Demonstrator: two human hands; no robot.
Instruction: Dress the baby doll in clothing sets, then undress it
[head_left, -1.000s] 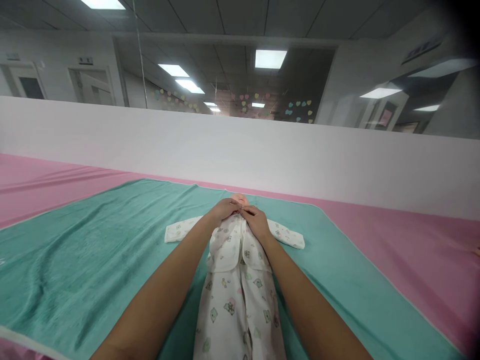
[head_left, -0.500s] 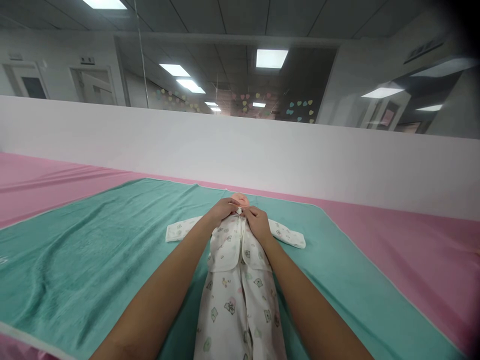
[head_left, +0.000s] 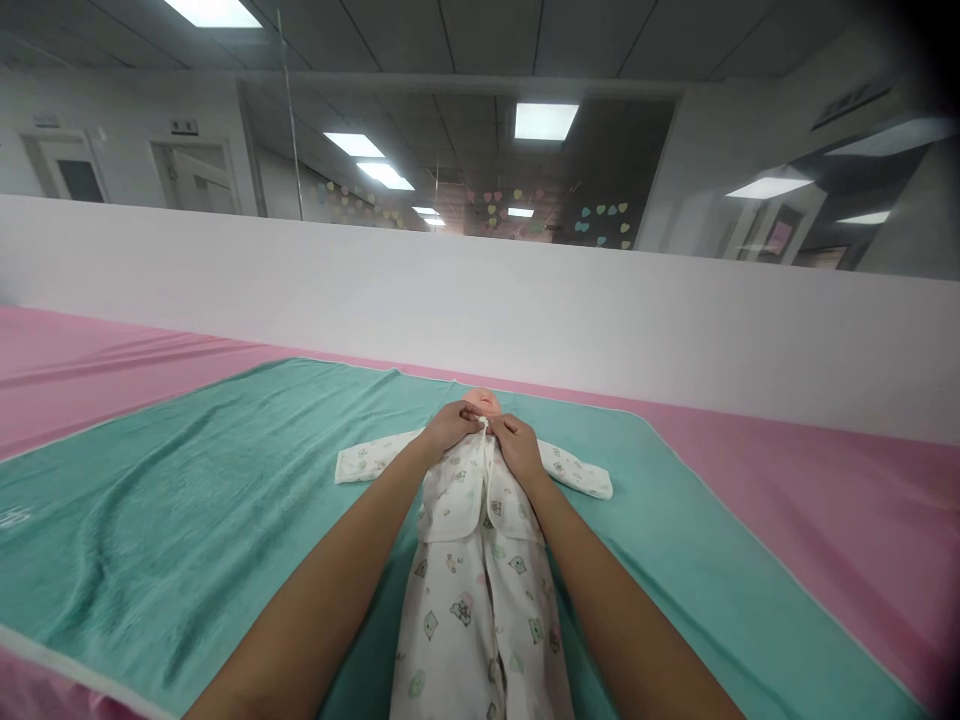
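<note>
Gripping with curled fingers, the left hand (head_left: pixel 453 426) and right hand (head_left: pixel 518 446) are closed on the collar of a printed gown (head_left: pixel 450 600), spread below them. Just beyond the fingertips, a doll's head (head_left: pixel 486 399) could be jostled by an uneven tug.

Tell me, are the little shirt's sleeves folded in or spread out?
Spread out: the left sleeve and right sleeve lie out sideways on the green blanket.

And there, eased left hand (head_left: pixel 453 426) slightly apart from right hand (head_left: pixel 517 444) at the neckline (head_left: pixel 487 436), baring a small white piece (head_left: pixel 483 421) between!
</note>
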